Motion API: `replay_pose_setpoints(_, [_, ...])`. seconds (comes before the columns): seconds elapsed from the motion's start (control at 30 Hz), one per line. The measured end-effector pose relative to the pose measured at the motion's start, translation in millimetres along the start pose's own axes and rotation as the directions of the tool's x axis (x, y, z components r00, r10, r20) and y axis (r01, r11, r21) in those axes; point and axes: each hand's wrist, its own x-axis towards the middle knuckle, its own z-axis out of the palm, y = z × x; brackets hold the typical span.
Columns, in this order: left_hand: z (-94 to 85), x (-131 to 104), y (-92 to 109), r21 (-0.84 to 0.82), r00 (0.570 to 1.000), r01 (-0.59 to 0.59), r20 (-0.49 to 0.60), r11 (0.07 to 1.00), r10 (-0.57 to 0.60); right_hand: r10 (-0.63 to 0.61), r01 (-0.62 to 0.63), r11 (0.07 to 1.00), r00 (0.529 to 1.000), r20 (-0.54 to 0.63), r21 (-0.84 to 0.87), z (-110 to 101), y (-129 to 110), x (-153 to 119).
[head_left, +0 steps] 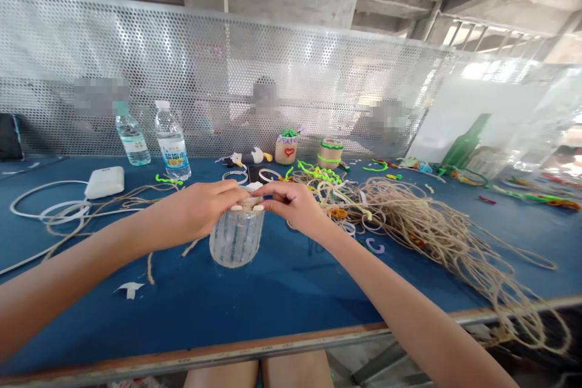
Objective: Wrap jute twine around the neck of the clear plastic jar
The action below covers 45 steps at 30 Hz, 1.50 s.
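A clear ribbed jar stands upright on the blue table in front of me. My left hand grips its mouth from the left, fingers bent over the rim and thumb pressed to the near side. From the right, my right hand pinches the same rim, with its thumb next to the left one. A tan band, which looks like twine, shows between the fingers at the jar's neck. The fingers hide most of the rim.
A big tangle of twine lies at the right and hangs over the table edge. Two water bottles, a white box with a cable, two twine-wrapped jars and a green bottle stand near a perforated metal screen.
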Motion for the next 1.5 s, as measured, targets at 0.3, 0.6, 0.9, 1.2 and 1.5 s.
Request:
replay_pose_setpoints(0.3, [-1.1, -5.2, -7.6, 0.158, 0.995, -0.077, -0.045, 0.984, 0.085, -0.155, 0.156, 0.961, 0.988, 0.023, -0.229, 7.8, 4.6, -7.6])
replay_pose_setpoints(0.6, [0.9, -11.8, -11.2, 0.264, 0.985, -0.055, -0.141, 0.963, 0.095, -0.137, 0.103, 0.876, 0.990, -0.040, -0.471, 21.0, 6.7, -10.8])
replay_pose_setpoints(0.9, [-1.4, -14.9, -5.8, 0.458, 0.990, -0.115, -0.020, 0.882, 0.139, -0.168, 0.150, 0.926, 0.986, -0.022, -0.348, 15.2, 6.6, -6.4])
replay_pose_setpoints(1.2, [-7.2, -23.8, 0.8, 0.470, 0.990, -0.119, -0.011, 0.875, 0.140, -0.145, 0.158, 0.958, 0.987, 0.070, -0.239, 14.4, -19.0, -11.3])
replay_pose_setpoints(1.5, [-14.9, -28.1, 5.9, 0.359, 0.935, -0.175, -0.232, 0.917, 0.269, -0.099, 0.114, 0.979, 0.991, 0.094, -0.171, 22.1, -36.7, -14.6])
